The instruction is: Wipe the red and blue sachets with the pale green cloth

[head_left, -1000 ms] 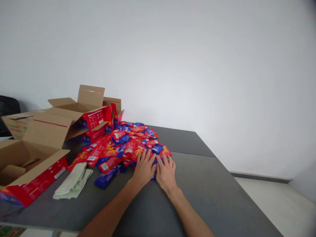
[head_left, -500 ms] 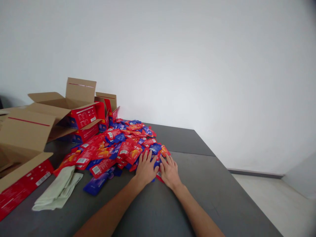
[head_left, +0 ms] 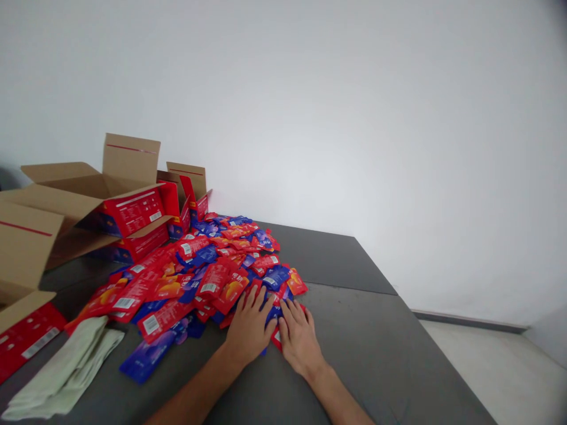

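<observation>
A heap of red and blue snack pouches spreads over the dark table. My left hand lies palm down at the heap's near right edge, fingers stretched out over some pouches. Beside it, my right hand rests on the heap's right edge with its fingers extended, a red pouch partly under it. Neither hand is wrapped round a pouch. What lies beneath the palms is hidden. A blue pouch sticks out from the near left of the heap.
Open red-and-brown cartons stand at the back left, and another open carton is at the left edge. A folded pale green cloth lies in front of the heap. The grey table ends on the right above a pale floor.
The view has shifted and moved closer, so the cartons and cloth sit farther left. Both hands stay on the heap's near edge, with the right hand slightly lower in the picture.
</observation>
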The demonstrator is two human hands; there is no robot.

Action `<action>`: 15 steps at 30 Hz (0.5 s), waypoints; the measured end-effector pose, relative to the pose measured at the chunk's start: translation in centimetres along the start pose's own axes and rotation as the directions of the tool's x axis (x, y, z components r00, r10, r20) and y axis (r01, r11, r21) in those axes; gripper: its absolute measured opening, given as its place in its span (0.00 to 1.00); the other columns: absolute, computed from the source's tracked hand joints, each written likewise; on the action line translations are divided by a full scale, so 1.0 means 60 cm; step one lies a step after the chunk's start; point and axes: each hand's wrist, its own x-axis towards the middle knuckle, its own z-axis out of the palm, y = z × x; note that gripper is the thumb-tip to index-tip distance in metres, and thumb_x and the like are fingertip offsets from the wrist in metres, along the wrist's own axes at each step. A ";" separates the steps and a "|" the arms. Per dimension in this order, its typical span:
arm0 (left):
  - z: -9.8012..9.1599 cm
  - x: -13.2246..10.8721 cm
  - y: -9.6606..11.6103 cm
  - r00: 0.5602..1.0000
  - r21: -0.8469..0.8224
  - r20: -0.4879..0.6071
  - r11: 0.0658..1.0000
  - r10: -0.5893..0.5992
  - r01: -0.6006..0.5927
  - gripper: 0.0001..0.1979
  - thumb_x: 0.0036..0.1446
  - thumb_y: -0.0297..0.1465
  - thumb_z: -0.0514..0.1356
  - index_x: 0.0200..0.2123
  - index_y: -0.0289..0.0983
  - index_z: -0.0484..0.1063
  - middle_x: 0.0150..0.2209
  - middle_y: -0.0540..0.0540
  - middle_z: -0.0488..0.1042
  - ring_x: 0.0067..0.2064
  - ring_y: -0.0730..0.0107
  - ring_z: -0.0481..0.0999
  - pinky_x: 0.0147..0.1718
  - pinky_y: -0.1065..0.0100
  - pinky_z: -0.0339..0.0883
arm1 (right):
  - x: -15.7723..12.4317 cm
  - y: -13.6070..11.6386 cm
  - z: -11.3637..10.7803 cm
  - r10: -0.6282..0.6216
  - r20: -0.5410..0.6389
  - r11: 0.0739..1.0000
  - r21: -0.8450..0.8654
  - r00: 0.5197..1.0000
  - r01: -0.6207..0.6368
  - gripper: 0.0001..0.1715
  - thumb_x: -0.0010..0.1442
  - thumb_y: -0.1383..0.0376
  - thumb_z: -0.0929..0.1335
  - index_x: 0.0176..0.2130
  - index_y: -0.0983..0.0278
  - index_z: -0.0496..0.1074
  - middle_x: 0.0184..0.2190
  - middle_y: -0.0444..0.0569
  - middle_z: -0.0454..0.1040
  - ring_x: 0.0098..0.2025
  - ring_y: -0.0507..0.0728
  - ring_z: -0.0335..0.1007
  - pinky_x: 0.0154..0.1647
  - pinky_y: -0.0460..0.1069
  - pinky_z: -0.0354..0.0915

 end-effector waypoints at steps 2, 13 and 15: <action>-0.003 -0.001 0.003 1.000 -0.002 0.003 1.000 -0.008 0.008 0.28 0.63 0.41 0.54 0.66 0.47 0.62 0.69 0.44 0.58 0.71 0.48 0.51 0.66 0.45 0.48 | -0.001 -0.003 -0.003 0.007 0.007 1.000 0.000 1.000 -0.007 0.29 0.71 0.60 0.55 0.69 0.56 0.57 0.69 0.48 0.57 0.71 0.62 0.48 0.70 0.64 0.46; -0.003 -0.004 0.012 0.999 0.011 0.004 0.999 -0.037 0.037 0.26 0.64 0.40 0.53 0.65 0.47 0.64 0.68 0.45 0.60 0.70 0.49 0.53 0.66 0.44 0.48 | -0.004 0.000 -0.004 -0.037 0.006 0.999 -0.009 0.999 0.037 0.29 0.71 0.62 0.56 0.68 0.56 0.57 0.69 0.49 0.57 0.71 0.60 0.49 0.70 0.62 0.48; 0.006 -0.005 0.018 0.999 0.019 -0.007 0.999 -0.042 0.042 0.26 0.65 0.40 0.52 0.65 0.44 0.64 0.68 0.44 0.61 0.70 0.50 0.53 0.67 0.45 0.48 | -0.003 0.002 -0.006 -0.048 0.015 0.999 0.001 0.999 0.048 0.29 0.70 0.63 0.56 0.68 0.56 0.58 0.68 0.50 0.58 0.71 0.60 0.50 0.70 0.62 0.49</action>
